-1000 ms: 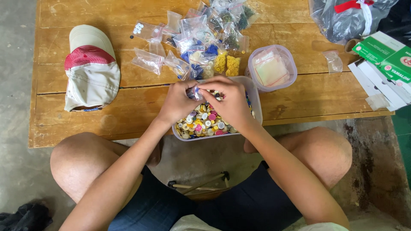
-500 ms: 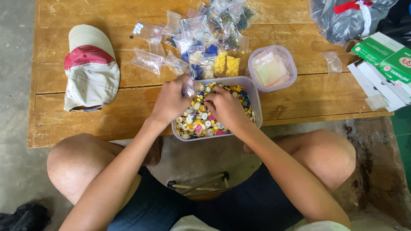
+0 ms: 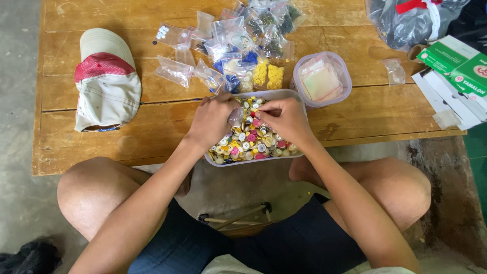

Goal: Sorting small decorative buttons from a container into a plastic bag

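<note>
A clear rectangular tub (image 3: pixel 296 96) full of mixed coloured buttons (image 3: pixel 248 142) sits at the near edge of the wooden table (image 3: pixel 91 157). My left hand (image 3: pixel 213 119) rests over the tub's left side and pinches a small clear plastic bag (image 3: pixel 235 115). My right hand (image 3: pixel 286 119) is over the tub's right half, fingertips pinched at the buttons beside the bag; whether a button is between them I cannot tell.
A pile of small clear bags of sorted buttons (image 3: pixel 238 45) lies behind the tub. A round tub of empty bags (image 3: pixel 322 78) stands to the right. A red and beige cap (image 3: pixel 106 78) lies left. Green boxes (image 3: pixel 459 63) and a dark plastic bag (image 3: pixel 411 20) are at the far right.
Both hands have come down from above the tub's far rim onto the buttons. The left hand still holds the small bag, now lower and nearer the right hand.
</note>
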